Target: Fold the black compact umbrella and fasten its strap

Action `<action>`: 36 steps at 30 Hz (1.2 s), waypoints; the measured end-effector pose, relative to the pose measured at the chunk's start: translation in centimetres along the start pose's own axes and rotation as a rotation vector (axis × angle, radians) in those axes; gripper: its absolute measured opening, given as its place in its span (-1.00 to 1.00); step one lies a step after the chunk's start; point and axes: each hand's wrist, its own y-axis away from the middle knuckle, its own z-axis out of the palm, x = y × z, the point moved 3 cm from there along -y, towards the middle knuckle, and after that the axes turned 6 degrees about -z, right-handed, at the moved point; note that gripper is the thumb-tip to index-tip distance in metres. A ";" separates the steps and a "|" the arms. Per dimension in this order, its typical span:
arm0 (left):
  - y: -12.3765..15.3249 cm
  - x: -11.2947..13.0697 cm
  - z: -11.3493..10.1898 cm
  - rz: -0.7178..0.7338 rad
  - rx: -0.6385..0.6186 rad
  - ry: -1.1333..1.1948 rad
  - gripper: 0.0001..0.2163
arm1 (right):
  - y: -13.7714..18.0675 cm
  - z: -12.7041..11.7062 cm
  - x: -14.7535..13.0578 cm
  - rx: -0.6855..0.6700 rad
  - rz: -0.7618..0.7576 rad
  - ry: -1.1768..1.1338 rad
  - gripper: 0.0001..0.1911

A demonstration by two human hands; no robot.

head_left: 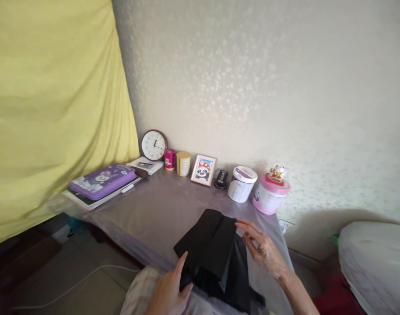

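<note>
In the head view, a black folded item with flat, stiff-looking panels [208,245] lies at the near edge of the table, partly over my lap. A narrow slit runs along its top, and softer black material hangs from its near side. It looks like a bag or case, but I cannot tell which. My left hand [173,284] grips its near left edge, thumb and finger on either side of the black material. At the far right corner, my right hand [261,247] touches the edge with its fingertips, the fingers bent and apart.
Along the wall stand a clock [154,145], pink can [170,160], yellow-lidded jar [183,164], picture frame [203,170], small black device [221,179], white tub [242,184] and pink tub [271,194] with a cat figurine [277,173]. A purple case [103,180] lies left.
</note>
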 end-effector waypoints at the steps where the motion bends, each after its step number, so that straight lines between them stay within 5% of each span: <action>1: 0.0 0.0 0.1 0.006 0.002 0.016 -0.37 | 0.3 0.6 -0.4 -0.016 -0.030 0.005 -0.59; 11: 0.3 0.3 0.4 -0.007 -0.008 0.068 -0.37 | -1.3 3.2 -1.1 -0.003 -0.140 0.025 -0.71; 20: 0.8 0.8 0.2 -0.014 0.011 -0.108 -0.39 | -7.2 6.8 -2.9 0.185 -0.157 -0.010 -0.71; 28: 0.8 1.2 0.3 0.014 -0.008 -0.125 -0.42 | -8.3 13.6 -1.9 0.031 -0.082 0.136 -0.72; 33: 0.7 0.7 0.7 -0.015 0.018 -0.120 -0.41 | -8.1 14.2 -1.5 -0.015 -0.058 0.177 -0.73; 36: 1.0 0.4 0.6 0.031 0.168 -0.106 -0.40 | -8.3 14.2 -1.4 -0.043 -0.039 0.197 -0.74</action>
